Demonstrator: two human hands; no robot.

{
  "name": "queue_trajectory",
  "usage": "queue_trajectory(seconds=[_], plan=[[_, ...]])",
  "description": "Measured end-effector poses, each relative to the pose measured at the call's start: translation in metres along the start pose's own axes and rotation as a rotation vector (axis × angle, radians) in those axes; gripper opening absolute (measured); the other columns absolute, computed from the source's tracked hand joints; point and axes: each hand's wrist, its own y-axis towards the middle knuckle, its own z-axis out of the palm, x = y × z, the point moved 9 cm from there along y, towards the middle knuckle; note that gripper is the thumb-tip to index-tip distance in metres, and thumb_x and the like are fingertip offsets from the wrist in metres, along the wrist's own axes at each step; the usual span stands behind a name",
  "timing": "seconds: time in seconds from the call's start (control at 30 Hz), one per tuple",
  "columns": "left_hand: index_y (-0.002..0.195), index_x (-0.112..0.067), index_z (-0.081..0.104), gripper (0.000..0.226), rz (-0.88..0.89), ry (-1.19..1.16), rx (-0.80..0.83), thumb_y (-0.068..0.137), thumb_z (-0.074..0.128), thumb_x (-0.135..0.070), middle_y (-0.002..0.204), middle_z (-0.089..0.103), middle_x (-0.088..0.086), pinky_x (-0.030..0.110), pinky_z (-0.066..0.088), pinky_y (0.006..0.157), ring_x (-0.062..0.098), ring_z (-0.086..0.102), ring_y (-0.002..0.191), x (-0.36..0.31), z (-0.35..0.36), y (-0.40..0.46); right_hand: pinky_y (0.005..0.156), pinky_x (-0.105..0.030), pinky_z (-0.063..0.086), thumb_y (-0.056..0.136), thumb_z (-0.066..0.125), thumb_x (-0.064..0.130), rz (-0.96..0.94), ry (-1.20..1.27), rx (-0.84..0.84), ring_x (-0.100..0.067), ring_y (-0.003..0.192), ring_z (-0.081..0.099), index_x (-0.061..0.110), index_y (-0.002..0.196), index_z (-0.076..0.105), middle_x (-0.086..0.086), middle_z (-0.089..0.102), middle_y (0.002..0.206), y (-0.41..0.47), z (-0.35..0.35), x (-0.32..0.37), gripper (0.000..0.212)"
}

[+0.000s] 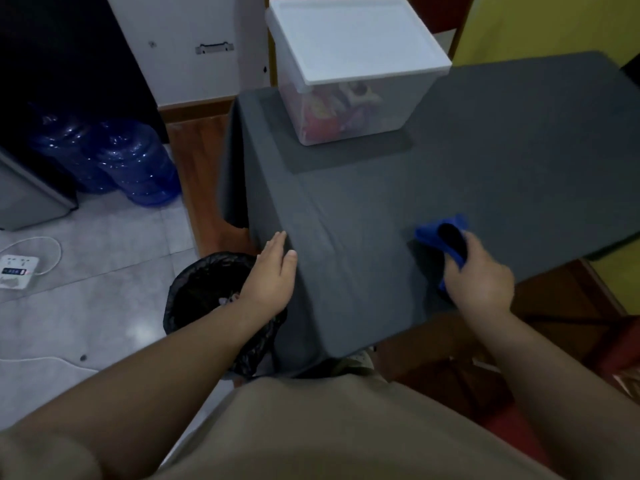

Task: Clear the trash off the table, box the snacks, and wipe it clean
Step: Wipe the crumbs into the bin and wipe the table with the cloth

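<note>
A table under a dark grey cloth (485,161) fills the right half of the view. My right hand (479,278) grips a blue wiping cloth (446,233) on the near part of the tabletop. My left hand (273,271) lies flat with straight fingers on the table's left edge, pressing the grey cloth. A clear plastic box with a white lid (349,39) stands at the far left corner, its lid on, with colourful snack packs (332,119) visible through its wall. A bin lined with a black bag (204,292) stands on the floor under my left wrist.
Two blue water jugs (135,161) stand on the floor at the left beside a dark cabinet. A white power strip (17,271) with a cable lies on the tiles. A yellow wall and red-brown furniture (571,306) border the table on the right.
</note>
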Motion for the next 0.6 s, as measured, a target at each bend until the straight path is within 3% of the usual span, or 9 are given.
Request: queue_trajectory(seconds=[0.03,0.1,0.2,0.27,0.4,0.47,0.6], plan=[[0.15,-0.01,0.015,0.052,0.001,0.002,0.005,0.102,0.027,-0.027,0.158,0.015,0.004,0.036,0.009,0.12,0.014,0.011,0.145,-0.001,0.003,-0.002,0.104,-0.051,0.035,0.094,0.049,0.034,-0.016,-0.035,0.025,-0.033,0.125,0.047,0.024,0.142,0.035,-0.011,0.052,0.135,-0.005,0.01,-0.009,0.051],[0.15,-0.011,0.015,0.052,-0.006,0.001,0.004,0.102,0.027,-0.028,0.158,0.015,0.004,0.036,0.009,0.12,0.014,0.011,0.145,-0.001,0.005,-0.005,0.112,-0.056,0.017,0.093,0.049,0.04,-0.014,-0.02,0.067,-0.028,0.142,0.021,0.028,0.143,0.032,-0.006,0.026,0.155,-0.014,0.026,-0.018,0.054],[0.15,-0.013,0.016,0.052,-0.014,-0.009,-0.013,0.102,0.027,-0.029,0.158,0.015,0.001,0.033,0.009,0.12,0.013,0.011,0.145,0.0,0.004,-0.012,0.112,-0.053,0.02,0.088,0.051,0.054,0.096,0.016,0.062,-0.035,0.141,0.019,0.04,0.147,0.018,-0.01,0.003,0.159,-0.013,0.03,-0.02,0.069],[0.15,-0.015,0.016,0.052,-0.019,-0.014,-0.022,0.101,0.026,-0.031,0.157,0.016,-0.001,0.032,0.009,0.119,0.011,0.011,0.145,0.001,0.002,-0.016,0.109,-0.048,0.025,0.088,0.045,0.06,0.153,-0.057,0.11,-0.039,0.134,0.029,0.046,0.147,0.008,-0.011,0.012,0.157,-0.006,0.034,-0.022,0.071],[0.15,-0.021,0.016,0.053,-0.07,-0.032,-0.037,0.1,0.025,-0.038,0.158,0.016,-0.003,0.039,0.011,0.119,0.011,0.012,0.145,0.013,-0.002,-0.02,0.104,-0.045,0.028,0.089,0.038,0.061,0.147,-0.069,0.141,-0.037,0.126,0.036,0.049,0.146,0.011,-0.01,0.031,0.149,-0.007,0.036,-0.009,0.065],[0.15,-0.023,0.016,0.053,-0.101,-0.059,-0.054,0.1,0.024,-0.039,0.158,0.016,-0.004,0.041,0.012,0.119,0.011,0.013,0.145,0.016,-0.005,-0.024,0.102,-0.044,0.029,0.088,0.041,0.061,0.067,-0.085,0.111,-0.036,0.124,0.038,0.049,0.146,0.016,-0.01,0.034,0.146,-0.023,0.037,0.019,0.064],[0.15,-0.017,0.019,0.05,-0.118,-0.111,-0.115,0.102,0.025,-0.031,0.156,0.02,0.0,0.028,0.011,0.117,0.014,0.017,0.144,0.014,-0.016,-0.029,0.091,-0.042,0.038,0.079,0.054,0.061,-0.237,-0.074,0.096,-0.036,0.107,0.049,0.046,0.14,0.035,-0.01,0.049,0.129,-0.072,0.053,0.107,0.066]])
